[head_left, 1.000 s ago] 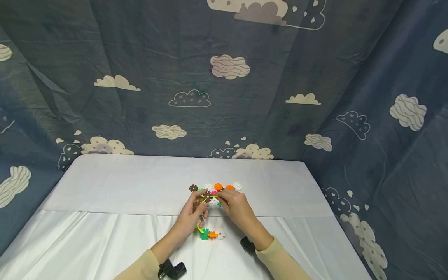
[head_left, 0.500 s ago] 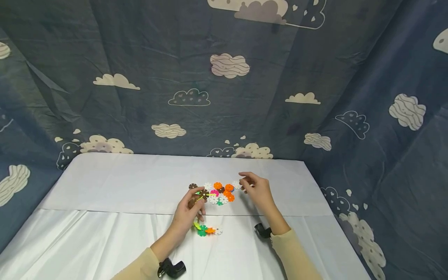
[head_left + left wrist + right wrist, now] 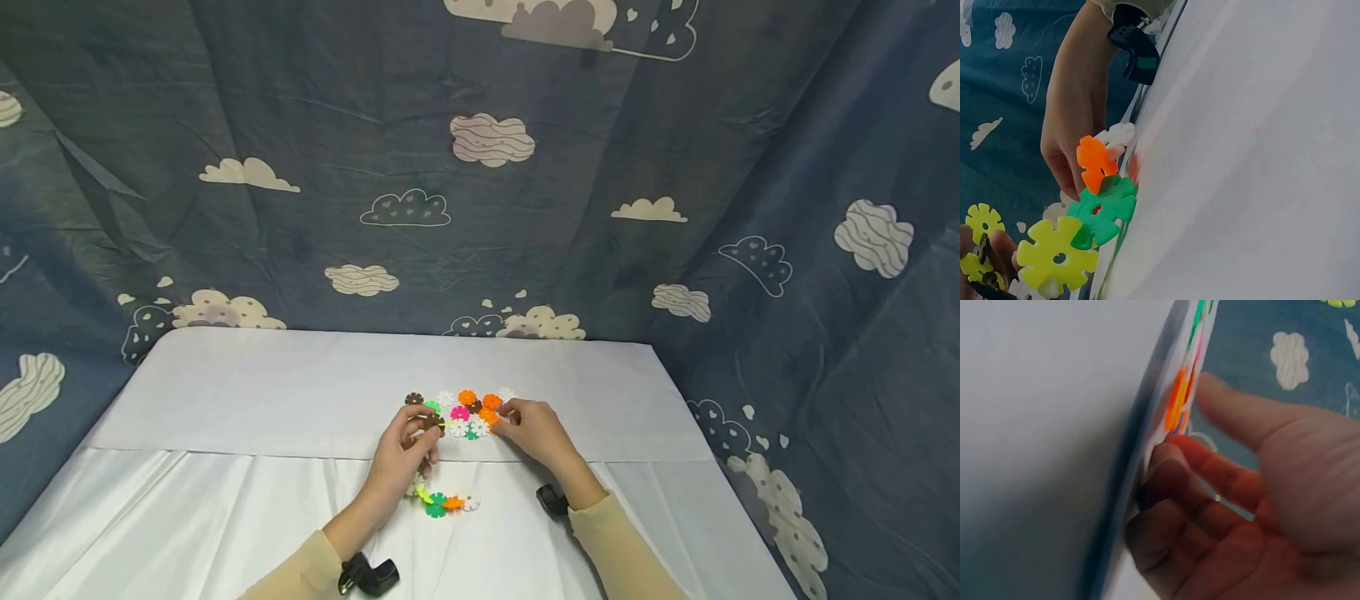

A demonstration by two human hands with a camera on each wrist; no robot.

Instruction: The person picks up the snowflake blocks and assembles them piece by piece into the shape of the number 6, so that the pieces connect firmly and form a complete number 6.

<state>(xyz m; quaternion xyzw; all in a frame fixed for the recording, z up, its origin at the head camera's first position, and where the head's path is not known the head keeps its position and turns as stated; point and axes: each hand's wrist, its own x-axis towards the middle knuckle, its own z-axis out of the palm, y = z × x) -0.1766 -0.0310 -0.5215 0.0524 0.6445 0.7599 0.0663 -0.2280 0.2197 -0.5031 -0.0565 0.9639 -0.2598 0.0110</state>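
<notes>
My left hand (image 3: 397,446) grips a chain of flower-shaped interlocking discs. A brown disc (image 3: 433,422) shows at its fingertips. Below the hand hangs the chain's other end, with a yellow disc (image 3: 1041,249), a green disc (image 3: 1113,209), an orange disc (image 3: 1092,162) and a white one. My right hand (image 3: 538,429) is at the right side of a group of loose discs, its fingertips right at an orange disc (image 3: 489,416). In the right wrist view its thumb and index finger stand apart beside orange discs (image 3: 1177,403), the other fingers loosely bent.
Loose discs lie on the white tablecloth (image 3: 300,400), among them a pink disc (image 3: 460,413), several orange and white ones, and a brown disc (image 3: 414,399) at the left. Behind the table hangs a dark blue cloud-print curtain (image 3: 300,242). Each wrist wears a black camera (image 3: 367,575).
My right hand let go of the chain, swung right past the loose discs, then came back left and down to their right side. The left hand kept its hold and tilted the chain slightly.
</notes>
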